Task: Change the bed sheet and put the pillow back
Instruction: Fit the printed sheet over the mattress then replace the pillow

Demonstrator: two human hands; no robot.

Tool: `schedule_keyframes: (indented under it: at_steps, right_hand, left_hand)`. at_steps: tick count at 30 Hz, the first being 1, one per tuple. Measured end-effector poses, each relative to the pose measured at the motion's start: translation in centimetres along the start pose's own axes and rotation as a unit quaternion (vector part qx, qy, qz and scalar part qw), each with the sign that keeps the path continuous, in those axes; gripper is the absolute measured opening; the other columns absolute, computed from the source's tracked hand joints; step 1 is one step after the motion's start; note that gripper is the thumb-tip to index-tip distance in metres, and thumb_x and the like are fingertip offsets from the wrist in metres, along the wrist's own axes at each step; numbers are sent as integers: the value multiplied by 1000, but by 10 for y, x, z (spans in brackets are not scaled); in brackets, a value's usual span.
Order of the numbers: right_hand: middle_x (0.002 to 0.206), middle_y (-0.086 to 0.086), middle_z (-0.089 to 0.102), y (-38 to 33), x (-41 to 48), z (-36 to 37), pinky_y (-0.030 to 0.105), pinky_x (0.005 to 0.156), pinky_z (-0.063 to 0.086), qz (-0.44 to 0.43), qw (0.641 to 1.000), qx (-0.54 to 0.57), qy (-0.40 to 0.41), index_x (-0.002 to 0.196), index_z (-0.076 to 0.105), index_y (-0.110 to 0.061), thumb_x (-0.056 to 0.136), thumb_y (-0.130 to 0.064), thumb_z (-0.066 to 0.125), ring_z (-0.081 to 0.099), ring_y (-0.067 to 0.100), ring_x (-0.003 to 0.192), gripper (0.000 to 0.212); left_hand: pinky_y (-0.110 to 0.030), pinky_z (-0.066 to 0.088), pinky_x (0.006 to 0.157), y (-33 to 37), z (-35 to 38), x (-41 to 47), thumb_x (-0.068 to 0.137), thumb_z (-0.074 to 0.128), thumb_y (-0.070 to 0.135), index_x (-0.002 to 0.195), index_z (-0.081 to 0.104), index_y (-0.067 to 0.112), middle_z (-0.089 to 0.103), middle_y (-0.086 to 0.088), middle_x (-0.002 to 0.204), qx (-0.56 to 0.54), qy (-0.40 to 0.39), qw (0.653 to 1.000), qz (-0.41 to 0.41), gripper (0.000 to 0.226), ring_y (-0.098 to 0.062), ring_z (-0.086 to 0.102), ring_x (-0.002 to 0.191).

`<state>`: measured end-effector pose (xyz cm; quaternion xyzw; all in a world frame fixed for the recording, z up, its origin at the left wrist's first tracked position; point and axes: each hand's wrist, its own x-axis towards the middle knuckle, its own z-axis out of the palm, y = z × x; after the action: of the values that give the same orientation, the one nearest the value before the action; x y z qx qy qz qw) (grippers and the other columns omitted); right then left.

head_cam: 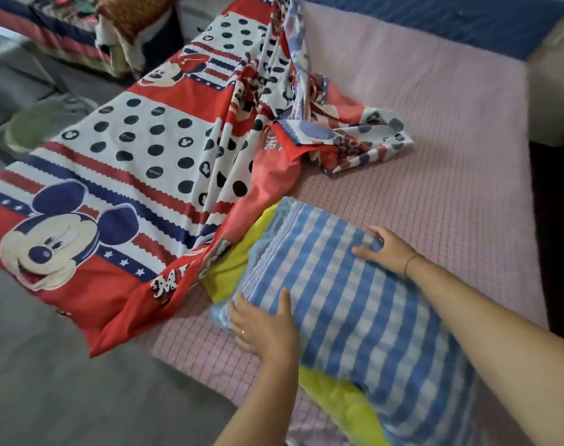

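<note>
A folded blue-and-white checked sheet point(345, 291) lies on a yellow-green cloth point(229, 268) at the near edge of the bed. My left hand point(264, 326) holds its near-left edge, thumb on top and fingers under the fold. My right hand point(387, 249) presses on its far right corner with fingers curled over the edge. A red, white and blue cartoon-mouse sheet point(139, 175) lies bunched across the left half of the bed and hangs over the left side. The pink checked mattress cover point(451, 149) is bare on the right.
A dark blue quilted strip point(451, 20) runs along the far end of the bed. Grey floor point(49, 381) lies to the left. A pile of bedding and clothes point(81, 30) sits at the far left. A pale block point(554, 91) stands at the right edge.
</note>
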<state>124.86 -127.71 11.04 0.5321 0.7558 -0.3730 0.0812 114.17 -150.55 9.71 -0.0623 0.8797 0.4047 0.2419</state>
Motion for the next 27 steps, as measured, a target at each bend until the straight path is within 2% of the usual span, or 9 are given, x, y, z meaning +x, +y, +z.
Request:
schedule_keyframes:
  at_steps: [4,8,12,15,17,21,23,25,27]
  right_hand:
    - [147,4,42,15,-3,-7,34,106,34,9,998,-33,-55,145,35,-18,74,-64,66,44,23,130,91]
    - [130,0,58,23,-2,-19,31,98,42,1,995,-53,-88,130,54,-23,56,-84,58,56,19,112,96]
    - [117,-3,62,34,-1,-21,28,92,41,-4,993,-37,-108,123,59,-27,46,-93,56,58,17,101,102]
    - [109,-2,63,33,-7,-22,28,90,41,-10,993,8,-115,113,60,-28,59,-81,64,59,18,95,76]
    - [102,-2,67,34,-6,-24,29,86,45,-3,992,53,-113,103,63,-25,62,-70,69,63,18,89,61]
    - [94,6,75,23,-8,-34,38,79,56,-6,978,160,-134,103,66,-19,34,-68,85,72,28,86,87]
    - [93,9,75,7,-12,-40,42,81,57,-19,969,196,-147,107,64,-15,53,-55,86,72,30,86,70]
    - [91,10,75,-13,-17,-44,41,80,57,-38,962,224,-150,103,63,-14,73,-42,77,71,30,85,43]
    - [97,11,74,-35,-19,-47,44,84,56,-53,954,243,-165,106,64,-13,70,-45,77,70,32,91,49]
  left_hand:
    - [-51,24,114,-19,16,-35,73,78,49,150,15,11,21,-15,154,-138,-38,966,-216,107,-38,26,140]
    - [-50,42,106,-27,38,-60,65,83,48,148,15,13,34,-13,148,-308,-122,893,-306,113,-34,45,130]
    - [-50,47,101,-32,47,-67,53,87,53,146,24,12,44,-9,142,-357,-154,868,-310,120,-32,50,124]
    - [-49,51,95,-34,41,-75,40,93,54,141,38,14,55,-4,133,-384,-214,849,-292,121,-28,57,116]
    - [-44,54,89,-34,36,-78,55,91,48,136,45,14,60,-3,127,-372,-223,856,-281,99,-25,60,110]
    - [-35,53,77,-25,24,-74,73,81,40,131,51,13,62,-2,123,-366,-211,873,-244,71,-23,61,106]
    - [-37,54,77,-17,13,-68,75,81,39,129,52,14,63,-3,121,-376,-209,873,-230,67,-24,61,105]
    - [-45,55,88,-9,-1,-58,71,82,44,129,52,16,64,-1,119,-378,-210,876,-215,71,-25,63,105]
    - [-50,53,93,2,-18,-44,68,83,47,130,51,19,65,0,119,-383,-202,881,-193,76,-25,63,105]
